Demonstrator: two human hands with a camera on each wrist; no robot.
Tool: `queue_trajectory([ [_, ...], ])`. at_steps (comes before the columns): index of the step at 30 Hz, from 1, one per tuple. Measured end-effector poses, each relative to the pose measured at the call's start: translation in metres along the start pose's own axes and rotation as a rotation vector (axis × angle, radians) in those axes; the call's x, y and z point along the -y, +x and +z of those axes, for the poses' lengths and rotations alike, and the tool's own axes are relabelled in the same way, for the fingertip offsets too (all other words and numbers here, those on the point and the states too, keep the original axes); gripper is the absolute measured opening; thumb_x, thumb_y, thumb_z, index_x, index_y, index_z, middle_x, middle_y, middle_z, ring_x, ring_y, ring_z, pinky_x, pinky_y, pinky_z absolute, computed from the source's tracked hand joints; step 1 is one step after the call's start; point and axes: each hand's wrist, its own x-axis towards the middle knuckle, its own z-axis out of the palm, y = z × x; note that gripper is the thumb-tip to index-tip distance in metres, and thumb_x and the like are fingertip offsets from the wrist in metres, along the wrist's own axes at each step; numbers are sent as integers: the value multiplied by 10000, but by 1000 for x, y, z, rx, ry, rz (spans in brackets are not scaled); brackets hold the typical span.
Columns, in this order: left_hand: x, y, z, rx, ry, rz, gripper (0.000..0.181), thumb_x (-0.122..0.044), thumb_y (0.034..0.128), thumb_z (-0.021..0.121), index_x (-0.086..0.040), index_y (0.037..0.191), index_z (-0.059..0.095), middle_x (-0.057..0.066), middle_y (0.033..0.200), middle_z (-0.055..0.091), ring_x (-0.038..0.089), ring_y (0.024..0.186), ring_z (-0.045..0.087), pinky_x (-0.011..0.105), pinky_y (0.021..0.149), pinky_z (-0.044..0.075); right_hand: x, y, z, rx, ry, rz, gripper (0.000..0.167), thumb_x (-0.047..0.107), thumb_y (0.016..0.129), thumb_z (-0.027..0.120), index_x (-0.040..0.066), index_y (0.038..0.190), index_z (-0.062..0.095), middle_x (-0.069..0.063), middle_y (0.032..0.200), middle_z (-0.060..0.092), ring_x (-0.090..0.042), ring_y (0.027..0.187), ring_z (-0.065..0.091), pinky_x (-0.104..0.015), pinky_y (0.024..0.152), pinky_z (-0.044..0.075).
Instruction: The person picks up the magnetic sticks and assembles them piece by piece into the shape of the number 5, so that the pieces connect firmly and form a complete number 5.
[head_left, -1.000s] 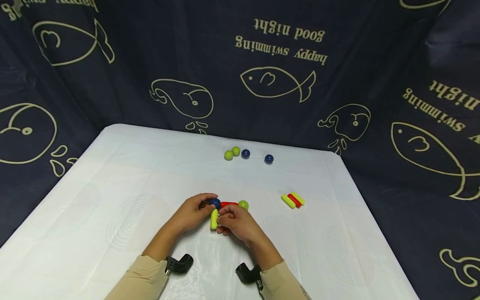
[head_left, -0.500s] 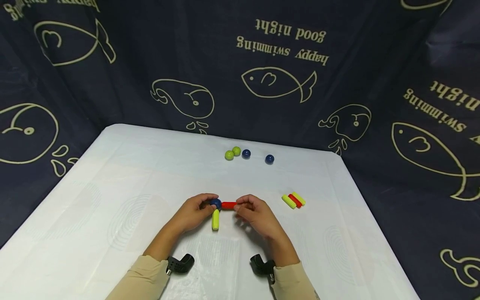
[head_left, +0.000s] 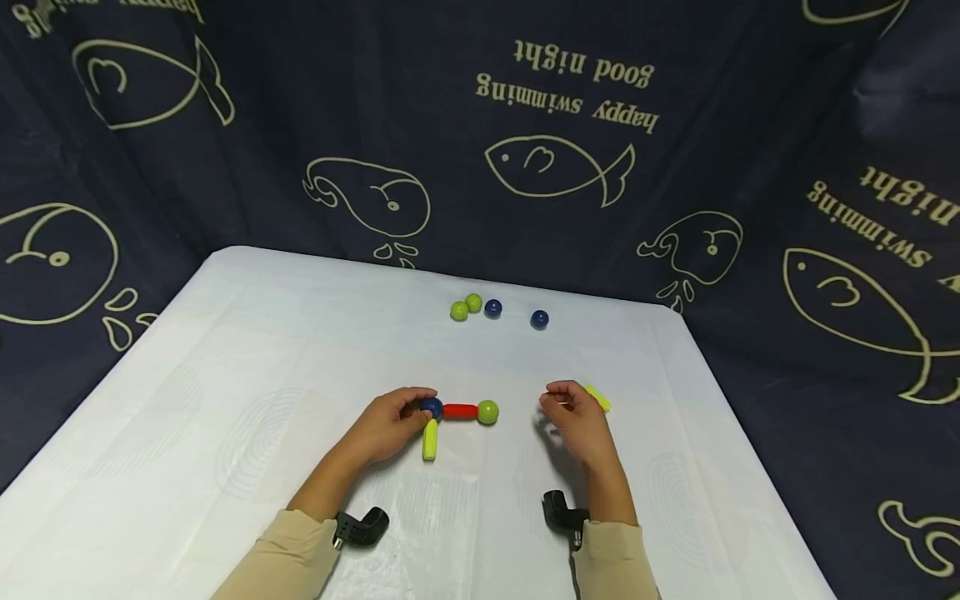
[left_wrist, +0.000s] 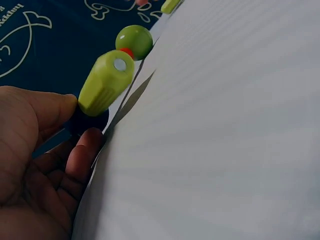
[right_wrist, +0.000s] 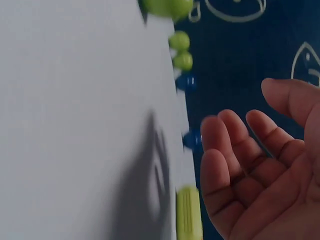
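My left hand (head_left: pixel 385 427) pinches a dark blue ball (head_left: pixel 432 407) between thumb and fingers. A red magnetic-type rod (head_left: pixel 460 411) runs rightward from that ball to a green ball (head_left: pixel 487 412). Toward me, a yellow-green rod (head_left: pixel 430 440) extends from the blue ball; the left wrist view shows a round silver disc on the free end of this rod (left_wrist: pixel 105 82). My right hand (head_left: pixel 583 425) is above the table with fingers loosely bent, holding nothing. Just beyond it lies a yellow-green rod (head_left: pixel 597 397); the hand hides the other rods beside it.
Toward the back of the white table (head_left: pixel 337 333) sit two green balls (head_left: pixel 459 311) close together, a blue ball (head_left: pixel 492 308) beside them and another blue ball (head_left: pixel 539 319) farther right. A dark fish-printed cloth (head_left: pixel 450 233) hangs behind the table.
My right hand has left the yellow-green rod, passed over the green ball, and moved right to the loose rods. The left hand stays on the blue ball.
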Motion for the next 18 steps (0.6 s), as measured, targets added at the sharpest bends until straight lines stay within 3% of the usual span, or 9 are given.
queue_trajectory([
  [9, 1, 0, 0, -14, 41, 17, 318, -130, 950, 657, -83, 1264, 665, 1, 994, 639, 160, 837, 528, 359, 794, 444, -9, 2, -27, -187, -98, 11, 254, 149, 986, 616, -7, 1187, 621, -161, 1115, 653, -230, 982, 585, -234, 744, 469],
  [14, 1, -1, 1, -16, 55, 5, 316, -139, 954, 657, -93, 1266, 666, 13, 1037, 650, 165, 859, 531, 369, 818, 445, -14, 3, -29, -193, -161, 28, 261, 173, 977, 638, 1, 1172, 627, -148, 1070, 663, -238, 966, 591, -266, 741, 465],
  [18, 0, -1, 1, -17, 52, 4, 313, -136, 964, 646, -90, 1273, 662, 43, 1109, 664, 172, 901, 551, 394, 851, 455, -14, 4, -24, -174, -137, 6, 257, 157, 972, 646, -8, 1168, 630, -145, 1035, 661, -214, 915, 586, -258, 715, 477],
])
